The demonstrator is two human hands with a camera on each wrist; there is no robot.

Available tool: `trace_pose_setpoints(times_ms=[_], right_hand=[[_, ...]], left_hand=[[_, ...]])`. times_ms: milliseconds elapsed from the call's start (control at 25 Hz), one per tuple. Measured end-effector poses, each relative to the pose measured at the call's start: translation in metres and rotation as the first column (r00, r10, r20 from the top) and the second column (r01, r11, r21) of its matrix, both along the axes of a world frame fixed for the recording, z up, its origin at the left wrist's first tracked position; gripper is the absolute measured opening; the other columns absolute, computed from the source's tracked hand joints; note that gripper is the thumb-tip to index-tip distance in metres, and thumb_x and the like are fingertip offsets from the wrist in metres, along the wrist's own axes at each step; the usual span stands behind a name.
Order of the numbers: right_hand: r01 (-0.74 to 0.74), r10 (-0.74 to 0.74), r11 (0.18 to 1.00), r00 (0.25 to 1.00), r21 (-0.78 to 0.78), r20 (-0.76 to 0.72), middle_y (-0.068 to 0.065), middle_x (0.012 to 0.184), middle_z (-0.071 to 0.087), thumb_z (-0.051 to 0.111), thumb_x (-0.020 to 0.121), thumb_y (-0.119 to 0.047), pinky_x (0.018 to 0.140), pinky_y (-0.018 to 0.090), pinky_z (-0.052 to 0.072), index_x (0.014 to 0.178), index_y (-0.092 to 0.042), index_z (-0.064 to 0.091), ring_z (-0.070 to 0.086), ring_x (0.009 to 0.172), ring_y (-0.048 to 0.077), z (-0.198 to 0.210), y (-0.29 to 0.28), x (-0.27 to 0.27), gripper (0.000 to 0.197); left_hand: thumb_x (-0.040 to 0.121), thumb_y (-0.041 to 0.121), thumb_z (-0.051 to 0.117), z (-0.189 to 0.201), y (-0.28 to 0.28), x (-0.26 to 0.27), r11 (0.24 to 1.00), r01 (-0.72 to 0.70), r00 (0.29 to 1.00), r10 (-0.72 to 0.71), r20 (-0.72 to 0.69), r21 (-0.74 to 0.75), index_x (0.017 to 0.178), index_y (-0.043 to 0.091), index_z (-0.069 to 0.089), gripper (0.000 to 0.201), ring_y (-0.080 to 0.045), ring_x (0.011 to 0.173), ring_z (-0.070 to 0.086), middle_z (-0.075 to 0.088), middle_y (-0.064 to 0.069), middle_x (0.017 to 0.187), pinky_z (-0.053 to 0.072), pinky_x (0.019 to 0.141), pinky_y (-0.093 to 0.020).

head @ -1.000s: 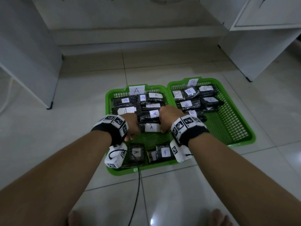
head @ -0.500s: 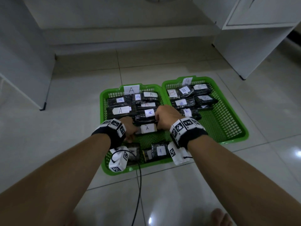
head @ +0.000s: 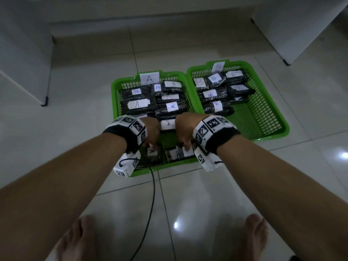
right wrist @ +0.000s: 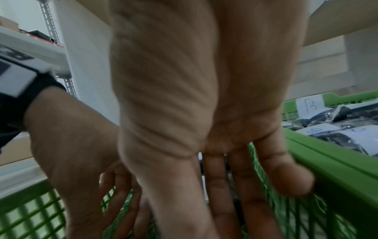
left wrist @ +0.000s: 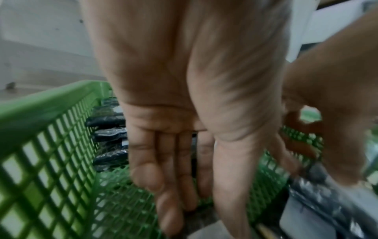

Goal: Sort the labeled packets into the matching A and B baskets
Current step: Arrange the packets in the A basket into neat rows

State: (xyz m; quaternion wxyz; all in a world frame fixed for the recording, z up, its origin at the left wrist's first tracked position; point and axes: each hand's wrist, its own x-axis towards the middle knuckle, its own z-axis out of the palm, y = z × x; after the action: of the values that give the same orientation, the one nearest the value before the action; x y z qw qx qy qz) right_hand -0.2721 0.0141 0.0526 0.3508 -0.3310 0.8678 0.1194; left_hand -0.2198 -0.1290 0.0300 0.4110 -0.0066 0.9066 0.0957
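Two green baskets stand side by side on the floor. Basket A (head: 113, 95) on the left holds several black packets with A labels; basket B (head: 239, 63) on the right holds several marked B (head: 216, 107). Both hands reach down into the near end of basket A. My left hand (head: 151, 143) (left wrist: 184, 177) has straight fingers whose tips meet a black packet (head: 154, 156). My right hand (head: 185, 146) (right wrist: 225, 194), fingers also straight, touches another packet (head: 178, 154). One A packet (head: 168, 124) lies between the wrists. Neither hand grips anything.
A white cabinet (head: 22, 53) stands at the back left and white furniture (head: 301, 25) at the back right. A black cable (head: 152, 185) runs from the left wrist toward my bare feet (head: 79, 238). Basket B's near half (head: 259, 117) shows bare mesh.
Both hands have drawn back from the A packet in the middle of basket A and dropped to its near end. The head view has tilted down, showing the feet.
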Motion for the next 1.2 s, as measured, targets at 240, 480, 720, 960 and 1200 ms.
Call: trace_pose_setpoints(times_ms=[240,480,720,960,1200], right_hand=[[0.105,-0.068,0.981,0.974,-0.161,0.217,-0.001,0.093,0.074,0.089,0.073,-0.03,0.072,0.035,0.062,0.09,-0.02,0.076,0.071,0.083,0.018,0.013,0.013,-0.024,0.024],[0.619,-0.395,0.69,0.757,-0.376,0.521,0.013,0.12,0.064,0.059,0.101,-0.02,0.066,0.033,0.059,0.12,-0.012,0.065,0.067,0.092,0.028,0.032,0.014,-0.045,0.022],[0.571,-0.39,0.644,0.818,-0.509,0.423,0.004,0.116,0.069,0.082,0.081,-0.032,0.064,0.03,0.049,0.13,-0.015,0.061,0.065,0.083,0.021,0.029,-0.005,-0.051,0.055],[0.574,-0.464,0.508,0.81,-0.642,0.358,-0.001,0.1,0.07,0.085,0.078,-0.036,0.073,0.03,0.054,0.106,-0.017,0.064,0.068,0.089,0.015,0.019,-0.016,-0.049,0.039],[0.167,-0.362,0.614,0.928,-0.772,-0.087,-0.004,0.107,0.062,0.092,0.061,-0.035,0.091,0.036,0.05,0.114,-0.022,0.07,0.056,0.101,0.015,0.006,-0.026,-0.051,0.059]], left_hand=[[0.07,0.025,0.087,-0.007,-0.001,0.004,0.996,0.088,0.99,-0.09,-0.104,-0.022,0.116,0.021,0.058,0.054,-0.02,0.09,0.061,0.066,-0.002,0.109,0.049,0.072,-0.029],[0.072,0.029,0.087,0.011,-0.04,-0.007,0.983,-0.047,0.998,0.054,-0.036,0.176,0.081,0.027,0.067,0.022,-0.013,0.082,0.064,0.069,0.008,0.083,0.051,0.074,-0.028],[0.081,0.019,0.079,0.048,-0.108,-0.03,0.933,-0.229,0.838,0.334,-0.43,0.278,0.09,0.024,0.068,0.015,-0.019,0.09,0.066,0.071,0.002,0.093,0.05,0.082,-0.032],[0.086,0.033,0.067,0.018,-0.117,-0.033,0.964,-0.264,0.652,0.205,-0.73,0.034,0.105,0.03,0.066,0.019,-0.022,0.107,0.059,0.068,0.005,0.11,0.034,0.098,-0.041],[0.055,0.059,0.083,0.011,-0.118,-0.026,0.989,-0.126,0.799,0.059,-0.598,-0.072,0.126,0.032,0.054,0.081,-0.017,0.112,0.056,0.061,0.011,0.123,0.026,0.103,-0.039]])
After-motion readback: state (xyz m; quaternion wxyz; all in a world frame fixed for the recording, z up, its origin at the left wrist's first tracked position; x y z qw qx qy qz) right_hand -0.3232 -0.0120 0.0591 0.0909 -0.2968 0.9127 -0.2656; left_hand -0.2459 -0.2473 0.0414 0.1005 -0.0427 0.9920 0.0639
